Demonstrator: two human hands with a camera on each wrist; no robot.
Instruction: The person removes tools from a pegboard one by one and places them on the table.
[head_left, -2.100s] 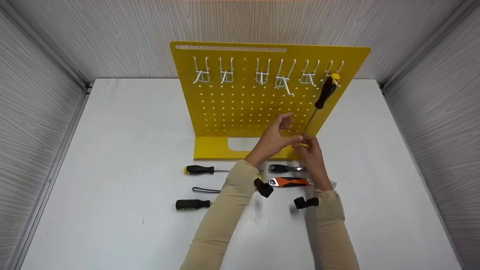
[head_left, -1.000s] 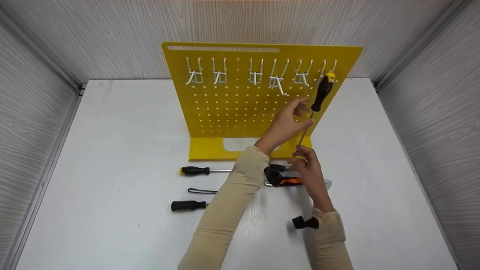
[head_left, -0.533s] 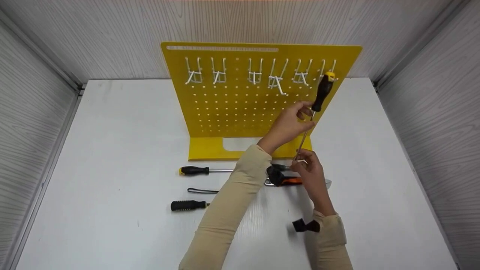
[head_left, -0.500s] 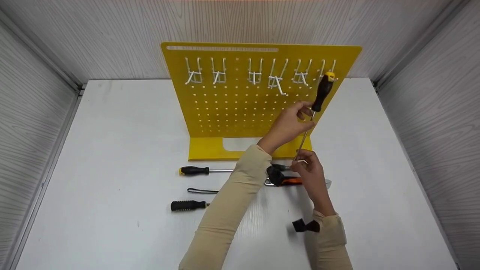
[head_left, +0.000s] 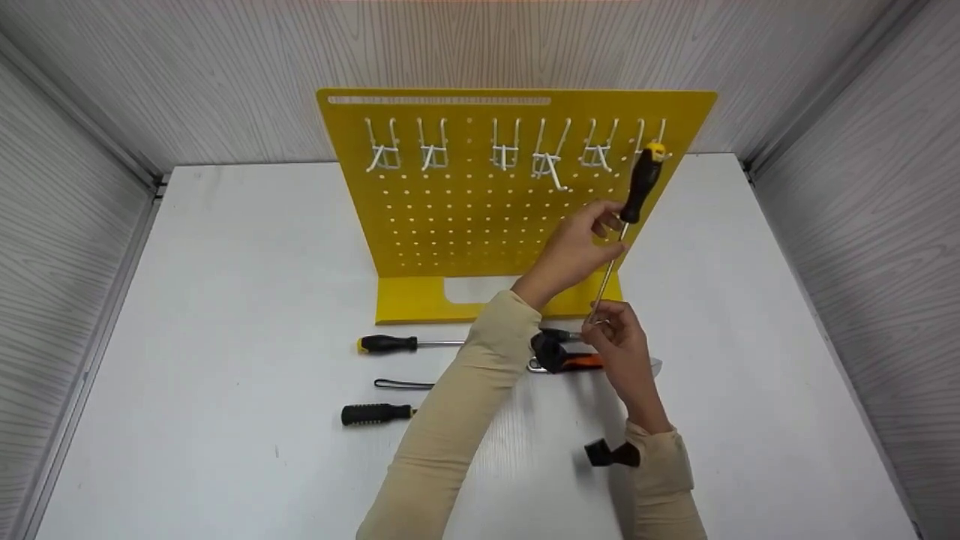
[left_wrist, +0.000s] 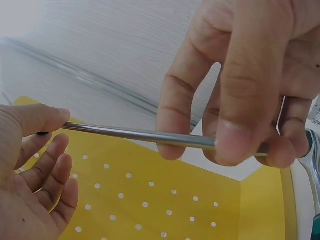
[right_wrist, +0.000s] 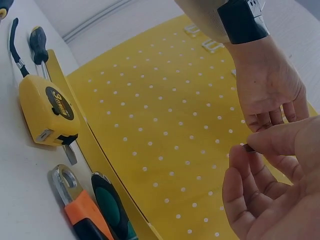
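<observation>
A screwdriver with a black handle and yellow end [head_left: 643, 184] is held slanted in front of the yellow pegboard [head_left: 450, 225]. My left hand [head_left: 574, 251] pinches its metal shaft [left_wrist: 135, 134] just below the handle, between thumb and fingers. Lower down, the thumb and fingers of my right hand [head_left: 619, 341] pinch the shaft near its tip [right_wrist: 248, 147]. In the head view the handle end overlaps the rightmost white hook; whether they touch I cannot tell.
Several white hooks [head_left: 555, 169] line the board's top. On the white table [head_left: 247, 300] lie another screwdriver [head_left: 386, 344], a tape measure [right_wrist: 47, 110], an orange-and-black handled tool [right_wrist: 82, 210], a green-and-black handled tool [right_wrist: 112, 205] and a black ridged handle [head_left: 375, 414].
Over two seconds my left hand has gone up the shaft to just below the handle. The right hand has come down and nearer me, holding the tip. The last half second shows almost no motion.
</observation>
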